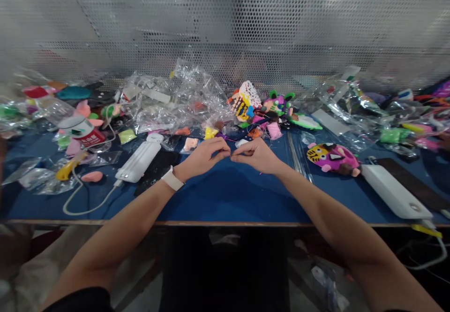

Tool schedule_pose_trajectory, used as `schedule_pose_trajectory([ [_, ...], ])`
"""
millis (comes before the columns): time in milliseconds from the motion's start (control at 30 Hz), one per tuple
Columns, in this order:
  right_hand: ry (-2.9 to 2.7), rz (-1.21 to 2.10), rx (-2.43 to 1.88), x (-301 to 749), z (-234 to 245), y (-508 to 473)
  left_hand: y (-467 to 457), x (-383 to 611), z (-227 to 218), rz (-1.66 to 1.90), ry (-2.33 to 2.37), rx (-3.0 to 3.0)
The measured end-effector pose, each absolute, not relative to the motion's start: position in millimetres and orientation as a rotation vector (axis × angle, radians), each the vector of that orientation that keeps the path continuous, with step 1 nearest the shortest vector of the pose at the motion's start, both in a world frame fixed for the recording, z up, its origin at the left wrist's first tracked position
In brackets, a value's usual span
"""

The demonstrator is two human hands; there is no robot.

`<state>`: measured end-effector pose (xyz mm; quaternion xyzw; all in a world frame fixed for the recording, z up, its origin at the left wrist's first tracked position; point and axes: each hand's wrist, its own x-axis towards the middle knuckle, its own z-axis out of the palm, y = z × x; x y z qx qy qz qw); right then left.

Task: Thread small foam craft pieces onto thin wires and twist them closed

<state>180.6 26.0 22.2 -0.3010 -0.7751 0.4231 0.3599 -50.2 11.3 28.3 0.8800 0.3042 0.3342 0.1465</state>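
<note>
My left hand (207,156) and my right hand (256,156) meet fingertip to fingertip above the blue table (228,199). Both are pinched closed; whatever lies between the fingertips is too small to make out. A white band (172,179) circles my left wrist. Just beyond my hands lie a yellow lump of clay (210,133), a pink lump (274,131) and a pale pink piece (191,144). Behind them stand a yellow, black and white clay figure (245,101) and a purple and green one (279,103).
White power banks with cables lie left (139,159) and right (395,190). A magenta and yellow clay piece (332,158) rests near the right one. Crumpled clear bags (197,91) line a perforated metal panel (218,16). A red and white can (82,131) stands left.
</note>
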Motion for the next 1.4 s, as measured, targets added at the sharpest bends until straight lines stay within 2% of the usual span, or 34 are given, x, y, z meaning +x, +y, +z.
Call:
schedule_pose_trajectory([
  [233,-2.043,1.047,-0.745,179.4,16.8,25.0,13.5,-48.6,24.4,0.893,0.824,2.586],
  [367,-2.107,0.886,-0.791,179.1,14.5,25.5,13.3,-47.2,24.4,0.849,0.855,2.633],
  [500,-2.212,0.586,-0.842,178.9,12.3,25.1,11.8,-45.1,23.1,0.809,0.923,2.607],
  [733,-2.483,-0.186,-0.918,178.6,10.4,17.8,8.4,-37.2,18.9,0.790,1.094,2.267],
  [867,-2.575,-0.366,-0.898,176.8,11.7,13.1,8.9,-33.3,17.1,0.719,1.173,2.058],
  [967,-2.550,-0.237,-0.900,176.1,11.0,14.0,9.3,-33.4,16.5,0.704,1.179,1.992],
  [1200,-2.031,0.580,-0.904,180.0,4.0,32.8,7.7,-35.4,16.1,0.953,1.165,1.995],
  [1400,-1.775,0.967,-0.864,170.9,-4.9,34.9,2.0,-22.9,10.8,0.998,1.010,1.850],
])
